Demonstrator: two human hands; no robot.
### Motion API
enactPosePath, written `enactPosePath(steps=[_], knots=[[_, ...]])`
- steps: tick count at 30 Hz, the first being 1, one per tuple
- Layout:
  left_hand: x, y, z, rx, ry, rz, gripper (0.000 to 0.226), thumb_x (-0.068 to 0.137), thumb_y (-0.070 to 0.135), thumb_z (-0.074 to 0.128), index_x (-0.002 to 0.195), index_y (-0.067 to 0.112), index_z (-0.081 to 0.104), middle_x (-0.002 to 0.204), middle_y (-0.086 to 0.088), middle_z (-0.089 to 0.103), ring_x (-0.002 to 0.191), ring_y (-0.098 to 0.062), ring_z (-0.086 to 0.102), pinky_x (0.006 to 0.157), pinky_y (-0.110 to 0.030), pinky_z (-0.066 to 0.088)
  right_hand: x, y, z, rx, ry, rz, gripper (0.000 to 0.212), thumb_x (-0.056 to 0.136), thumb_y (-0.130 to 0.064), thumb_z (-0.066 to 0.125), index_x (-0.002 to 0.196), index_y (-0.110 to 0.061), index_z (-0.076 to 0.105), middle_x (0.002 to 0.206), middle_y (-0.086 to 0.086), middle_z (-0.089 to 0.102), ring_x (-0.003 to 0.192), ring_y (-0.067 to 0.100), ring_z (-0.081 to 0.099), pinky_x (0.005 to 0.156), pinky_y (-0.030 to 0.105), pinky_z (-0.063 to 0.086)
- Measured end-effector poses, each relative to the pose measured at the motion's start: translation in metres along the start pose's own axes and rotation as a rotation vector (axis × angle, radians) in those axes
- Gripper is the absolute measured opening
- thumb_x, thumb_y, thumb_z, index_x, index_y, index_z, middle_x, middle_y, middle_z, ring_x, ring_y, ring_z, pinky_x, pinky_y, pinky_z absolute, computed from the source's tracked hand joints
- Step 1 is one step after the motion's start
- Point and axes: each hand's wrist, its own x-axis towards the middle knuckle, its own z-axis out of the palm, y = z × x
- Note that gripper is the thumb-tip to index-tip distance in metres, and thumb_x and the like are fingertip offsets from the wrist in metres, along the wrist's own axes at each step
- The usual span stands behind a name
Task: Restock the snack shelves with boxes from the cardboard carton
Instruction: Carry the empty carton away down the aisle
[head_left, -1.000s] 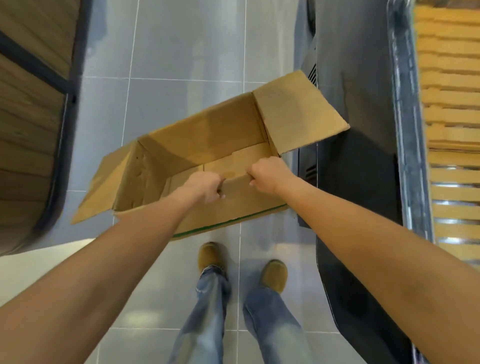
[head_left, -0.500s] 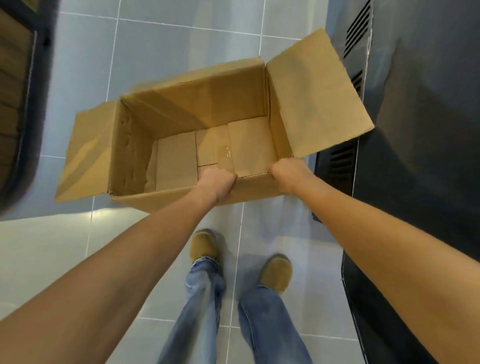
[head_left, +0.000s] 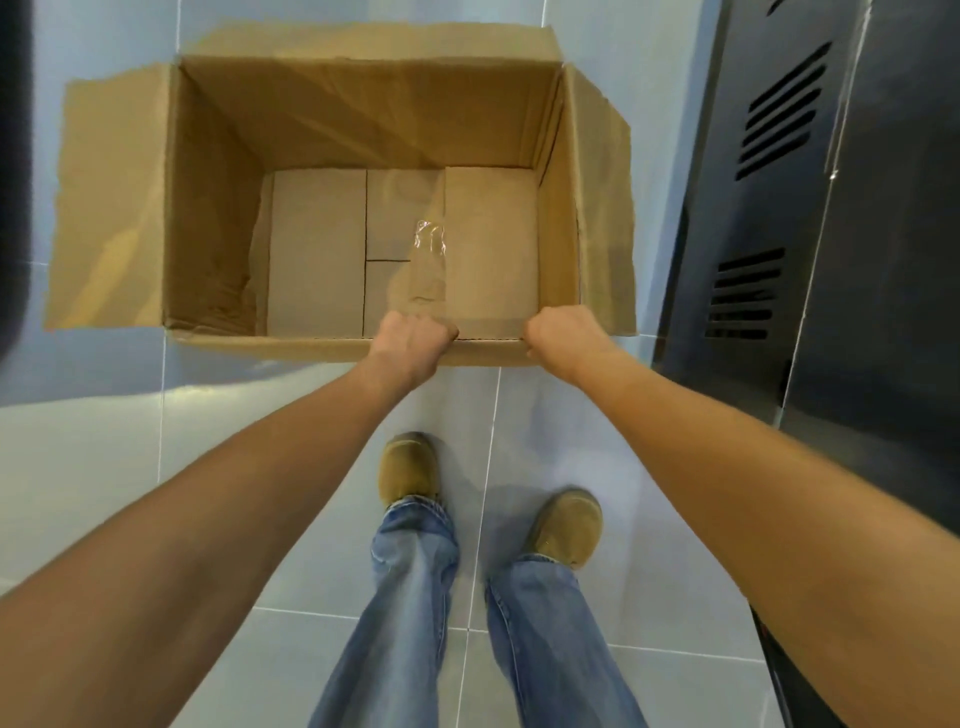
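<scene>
Grey tiled floor (head_left: 104, 467) spreads beneath you, with a dark vented cabinet (head_left: 883, 260) on your right. You hold the cardboard carton (head_left: 363, 114) out in front above the tiles, flaps spread and bottom panels showing inside. Your left hand (head_left: 410, 340) and right hand (head_left: 563, 332) each curl round its near rim, near each other. Clear tape (head_left: 431, 244) crosses the bottom.

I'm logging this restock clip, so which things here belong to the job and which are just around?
Job: cardboard carton, open, no boxes visible inside; left hand and right hand, gripping its near rim.
Just around: dark vented cabinet; tiled floor.
</scene>
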Motion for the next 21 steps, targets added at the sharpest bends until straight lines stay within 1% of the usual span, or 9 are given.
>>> enactPosePath(steps=[5, 7, 9, 12, 14, 15, 16, 18, 21], knots=[[0.010, -0.021, 0.014, -0.051, 0.015, -0.133, 0.039, 0.091, -0.001, 0.042, 0.116, 0.024, 0.058, 0.112, -0.004, 0.065, 0.108, -0.027, 0.061, 0.076, -0.031, 0.037, 0.014, -0.020, -0.002, 0.128, -0.020, -0.056, 0.025, 0.097, -0.017, 0.045, 0.110, -0.005, 0.062, 0.114, 0.016, 0.064, 0.106, 0.034, 0.061, 0.076, 0.034, 0.044], [0.011, -0.030, 0.020, -0.076, 0.025, -0.213, 0.039, 0.089, -0.001, 0.043, 0.114, 0.022, 0.062, 0.115, -0.005, 0.064, 0.114, -0.027, 0.055, 0.095, -0.034, 0.036, 0.020, -0.029, -0.006, 0.203, -0.048, -0.097, 0.027, 0.097, -0.018, 0.043, 0.109, -0.004, 0.061, 0.113, 0.018, 0.064, 0.104, 0.035, 0.061, 0.072, 0.034, 0.041], [0.014, -0.039, 0.027, -0.097, 0.017, -0.294, 0.038, 0.087, 0.002, 0.044, 0.119, 0.017, 0.059, 0.127, -0.009, 0.054, 0.128, -0.028, 0.040, 0.110, -0.041, 0.026, 0.026, -0.035, -0.010, 0.294, -0.080, -0.120, 0.026, 0.096, -0.016, 0.041, 0.106, -0.005, 0.061, 0.110, 0.019, 0.064, 0.100, 0.035, 0.060, 0.068, 0.032, 0.037], [0.013, -0.038, 0.030, -0.305, 0.104, -0.441, 0.050, 0.089, 0.007, 0.043, 0.139, 0.007, 0.035, 0.155, -0.015, 0.017, 0.146, -0.032, 0.008, 0.113, -0.052, 0.021, 0.027, -0.031, -0.021, 0.312, -0.027, -0.100, 0.023, 0.093, -0.012, 0.043, 0.109, -0.009, 0.059, 0.110, 0.014, 0.063, 0.105, 0.033, 0.057, 0.072, 0.033, 0.037], [0.013, -0.026, 0.027, -0.656, 0.248, -0.614, 0.068, 0.094, 0.021, 0.046, 0.149, 0.007, 0.009, 0.159, -0.012, -0.006, 0.147, -0.033, -0.002, 0.113, -0.054, 0.023, 0.030, -0.018, -0.025, 0.240, 0.026, -0.078, 0.031, 0.087, -0.011, 0.049, 0.118, -0.010, 0.055, 0.118, 0.011, 0.059, 0.119, 0.029, 0.048, 0.095, 0.036, 0.036], [0.014, -0.019, 0.026, -0.907, 0.254, -0.703, 0.079, 0.094, 0.029, 0.050, 0.150, 0.007, -0.002, 0.159, -0.012, -0.011, 0.147, -0.033, 0.000, 0.114, -0.051, 0.022, 0.032, -0.010, -0.024, 0.188, 0.014, -0.054, 0.038, 0.086, -0.012, 0.051, 0.123, -0.010, 0.052, 0.123, 0.011, 0.056, 0.125, 0.028, 0.042, 0.108, 0.037, 0.026], [0.016, -0.012, 0.025, -1.171, 0.213, -0.769, 0.091, 0.091, 0.035, 0.055, 0.149, 0.005, -0.008, 0.159, -0.013, -0.009, 0.146, -0.033, 0.007, 0.115, -0.047, 0.022, 0.034, -0.001, -0.023, 0.133, -0.014, -0.026, 0.042, 0.085, -0.013, 0.052, 0.127, -0.011, 0.049, 0.127, 0.010, 0.053, 0.130, 0.027, 0.038, 0.115, 0.039, 0.016], [0.021, 0.000, 0.025, -1.523, 0.068, -0.817, 0.102, 0.082, 0.040, 0.067, 0.149, 0.004, -0.002, 0.157, -0.012, 0.014, 0.141, -0.031, 0.027, 0.115, -0.041, 0.028, 0.035, 0.011, -0.019, 0.022, -0.063, 0.014, 0.042, 0.089, -0.018, 0.051, 0.130, -0.011, 0.047, 0.132, 0.009, 0.050, 0.132, 0.026, 0.035, 0.118, 0.041, 0.010], [0.028, 0.014, 0.022, -1.600, -0.074, -0.794, 0.084, 0.082, 0.030, 0.069, 0.141, 0.006, 0.015, 0.142, -0.009, 0.038, 0.128, -0.029, 0.043, 0.107, -0.039, 0.038, 0.034, 0.014, -0.011, -0.107, -0.046, 0.005, 0.034, 0.092, -0.017, 0.049, 0.126, -0.013, 0.053, 0.131, 0.008, 0.053, 0.130, 0.027, 0.037, 0.116, 0.039, 0.014]])
